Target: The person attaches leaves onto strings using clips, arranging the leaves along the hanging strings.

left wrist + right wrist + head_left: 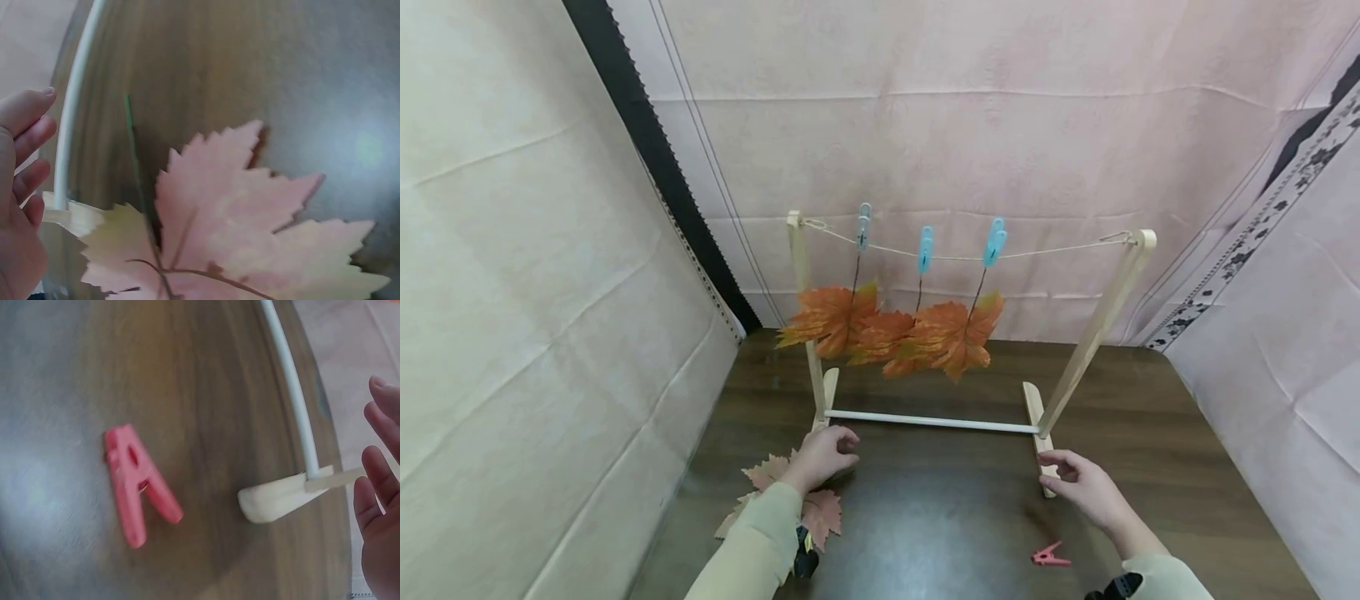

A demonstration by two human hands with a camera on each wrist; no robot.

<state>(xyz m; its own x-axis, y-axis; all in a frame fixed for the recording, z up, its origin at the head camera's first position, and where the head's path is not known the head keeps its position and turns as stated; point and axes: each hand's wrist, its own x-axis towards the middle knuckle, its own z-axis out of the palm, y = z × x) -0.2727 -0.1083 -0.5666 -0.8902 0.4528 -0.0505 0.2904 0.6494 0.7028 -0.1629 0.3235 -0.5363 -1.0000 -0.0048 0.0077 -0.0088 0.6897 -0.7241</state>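
My left hand (pixel 822 457), fingers loosely bent and holding nothing, is close to the left foot of a small wooden drying rack (pixel 1097 333). Under that forearm lie pale pink artificial maple leaves (pixel 822 512); one pink leaf (pixel 212 206) with a green stem fills the lower left wrist view. Beside the rack's right foot (pixel 278 499) is my right hand (pixel 1078 482), its fingers relaxed with nothing in them. A pink clothespin (pixel 1050 556) lies on the table nearer to me. Along the rack's string (pixel 1052 252), blue clothespins (pixel 926 249) hold orange maple leaves (pixel 961 333) by their stems.
A white rod (pixel 932 422) joins the rack's two feet low down. The dark wooden table (pixel 940 517) is bordered by pale cloth at the back (pixel 1000 150), left (pixel 550 333) and right (pixel 1285 350). Both wrists carry black straps.
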